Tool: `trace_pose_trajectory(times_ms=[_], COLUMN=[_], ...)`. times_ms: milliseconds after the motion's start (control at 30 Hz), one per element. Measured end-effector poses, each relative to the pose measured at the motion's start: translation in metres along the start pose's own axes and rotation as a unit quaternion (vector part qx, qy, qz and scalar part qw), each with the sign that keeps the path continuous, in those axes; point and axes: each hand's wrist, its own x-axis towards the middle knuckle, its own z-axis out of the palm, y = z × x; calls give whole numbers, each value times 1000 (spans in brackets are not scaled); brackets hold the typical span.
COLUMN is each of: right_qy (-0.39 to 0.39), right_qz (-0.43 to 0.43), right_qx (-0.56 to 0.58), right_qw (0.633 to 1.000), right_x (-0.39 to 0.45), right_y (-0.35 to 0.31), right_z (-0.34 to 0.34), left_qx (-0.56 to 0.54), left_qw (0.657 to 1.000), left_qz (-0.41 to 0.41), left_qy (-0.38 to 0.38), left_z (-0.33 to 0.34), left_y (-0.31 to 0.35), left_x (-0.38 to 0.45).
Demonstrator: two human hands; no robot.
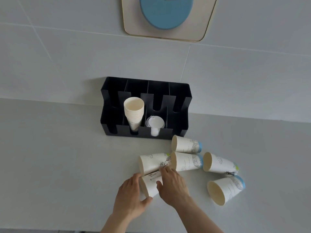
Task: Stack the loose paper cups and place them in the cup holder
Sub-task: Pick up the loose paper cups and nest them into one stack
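Both bare forearms reach forward from the counter's near edge. The left hand (132, 196) curls, thumb and fingers spread; the right hand (174, 184) lies palm-down, fingers extended.

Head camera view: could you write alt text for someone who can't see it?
Two bare hands, left hand and right hand, close around a paper cup lying on a white counter. Five more loose cups lie nearby, before a black cup holder holding a cup stack and lids.
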Motion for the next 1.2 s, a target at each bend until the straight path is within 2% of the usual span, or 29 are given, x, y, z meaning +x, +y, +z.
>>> trace_pose_trajectory(times_ms=[133,267,400,533,667,800,1033,1200], right_qy=[7,27,55,106,132,113,23,54], right_qz=[4,9,23,20,-6,-40,-49,-61], right_qx=[11,34,80,66,38,4,-44,-114], right_qw=[1000,999,995,992,990,993,998,990], right_x=[6,14,24,34,47,62,91,99], right_y=[-12,-21,-30,-31,-35,-37,-41,-46], right_z=[6,9,8,7,7,8,8,24], left_qx=[-42,-132,-172,-144,-91,-66,-110,-140], left_qw=[999,991,985,986,986,987,984,982], left_qz=[4,-11,5,47,91,90,82,66], left_qy=[-10,-18,21,66,105,115,112,106], left_z=[-6,-22,-54,-83,-83,-69,-62,-60], left_y=[-13,-28,-45,-47,-49,-53,-57,-68], left_x=[3,1,6,12,19,17,17,15])
